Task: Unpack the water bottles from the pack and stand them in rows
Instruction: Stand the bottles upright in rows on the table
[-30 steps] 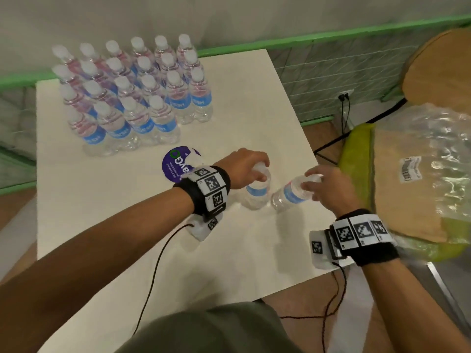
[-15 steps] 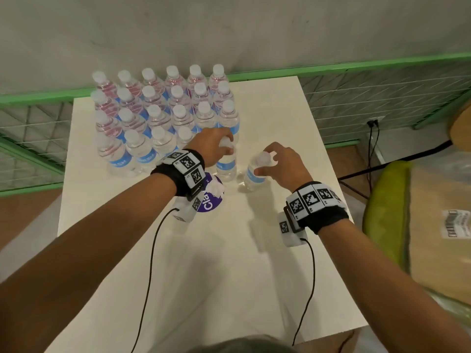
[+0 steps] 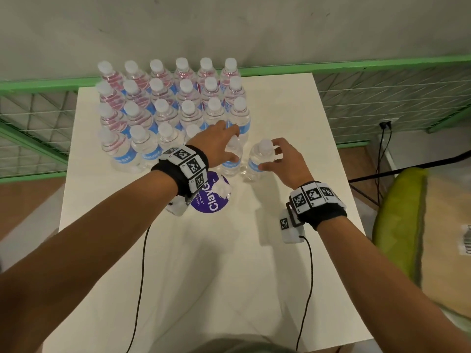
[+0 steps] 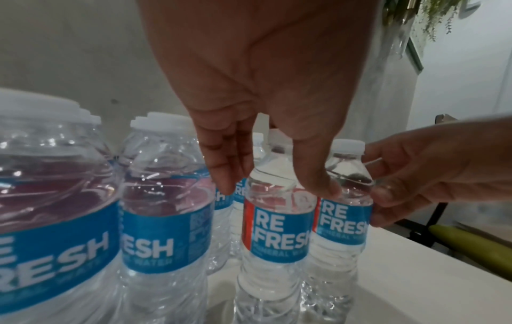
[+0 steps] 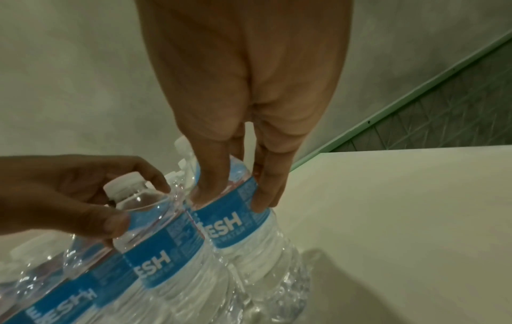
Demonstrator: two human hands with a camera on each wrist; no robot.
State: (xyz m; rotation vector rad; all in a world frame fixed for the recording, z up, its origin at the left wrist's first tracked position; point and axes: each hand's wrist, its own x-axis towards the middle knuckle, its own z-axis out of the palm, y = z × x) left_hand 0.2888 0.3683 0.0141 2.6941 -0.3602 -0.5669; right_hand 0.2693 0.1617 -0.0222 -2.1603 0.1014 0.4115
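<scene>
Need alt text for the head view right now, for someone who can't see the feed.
Two hands stand two water bottles upright at the front row's right end on a white table: the left hand grips one bottle, the right hand the next bottle. Behind stand rows of bottles; a purple sticker lies under the left wrist.

left hand (image 3: 219, 146): reaching forward, fingers curled, thumb apart | right hand (image 3: 285, 161): fingers apparently curled, pinching

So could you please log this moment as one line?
left hand: holds bottle | right hand: holds bottle | both upright, front row
</scene>
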